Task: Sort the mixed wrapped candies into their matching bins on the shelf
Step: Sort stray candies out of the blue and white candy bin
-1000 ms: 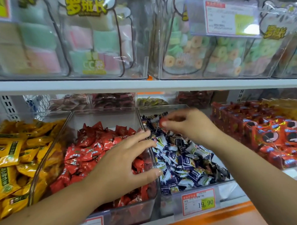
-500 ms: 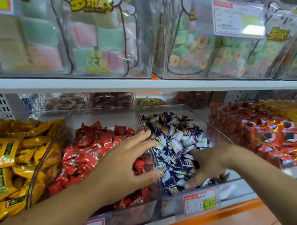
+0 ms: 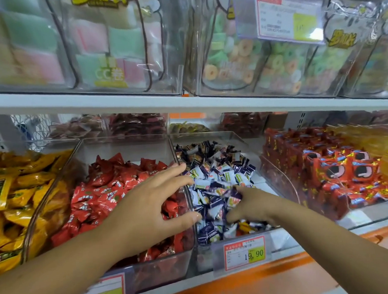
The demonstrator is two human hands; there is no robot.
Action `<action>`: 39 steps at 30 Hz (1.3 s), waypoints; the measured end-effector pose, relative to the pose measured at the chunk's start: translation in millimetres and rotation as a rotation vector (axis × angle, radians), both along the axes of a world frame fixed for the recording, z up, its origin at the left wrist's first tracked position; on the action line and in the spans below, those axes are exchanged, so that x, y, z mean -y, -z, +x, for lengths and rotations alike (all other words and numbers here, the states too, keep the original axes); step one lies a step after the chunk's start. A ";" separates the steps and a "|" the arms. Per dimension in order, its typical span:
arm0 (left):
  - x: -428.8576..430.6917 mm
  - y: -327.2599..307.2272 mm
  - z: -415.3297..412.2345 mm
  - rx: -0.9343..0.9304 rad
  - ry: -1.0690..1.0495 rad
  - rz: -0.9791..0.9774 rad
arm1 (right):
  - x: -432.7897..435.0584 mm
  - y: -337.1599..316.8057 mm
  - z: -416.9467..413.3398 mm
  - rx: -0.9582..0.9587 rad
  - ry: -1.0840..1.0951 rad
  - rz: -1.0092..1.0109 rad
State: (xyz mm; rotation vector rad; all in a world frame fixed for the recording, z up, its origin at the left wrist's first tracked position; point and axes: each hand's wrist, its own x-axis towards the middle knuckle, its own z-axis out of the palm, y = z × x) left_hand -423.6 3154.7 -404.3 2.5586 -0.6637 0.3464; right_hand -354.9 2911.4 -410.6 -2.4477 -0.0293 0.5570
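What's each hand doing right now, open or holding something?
Left hand: open, fingers spread over the red candies, holding nothing.
Right hand: cannot be told; its fingertips are buried in the blue-and-white candies.

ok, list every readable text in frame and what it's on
"19.90": middle price tag on the purple-and-white candy bin.
"24.90": bottom-left price tag on the red candy bin.
"CC": yellow print on an upper-shelf clear bin.
Upper-shelf tag, yellow logos, candy wrappers: too blurred to read.

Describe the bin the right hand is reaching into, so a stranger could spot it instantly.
Go to the lower shelf. The clear bin sits right of the red candies and bears the 19.90 price tag. It alone holds small purple-and-white candies.
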 end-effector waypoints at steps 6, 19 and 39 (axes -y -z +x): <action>-0.6 0.1 0.2 0.006 -0.002 0.007 | 2.5 -21.1 11.0 -0.023 0.290 0.485; -1.5 0.3 0.8 -0.002 -0.007 0.028 | -26.6 -65.0 50.1 0.092 0.157 0.965; 0.1 0.4 0.0 0.006 -0.009 0.013 | -0.6 -8.5 -3.3 -0.100 -0.350 -0.575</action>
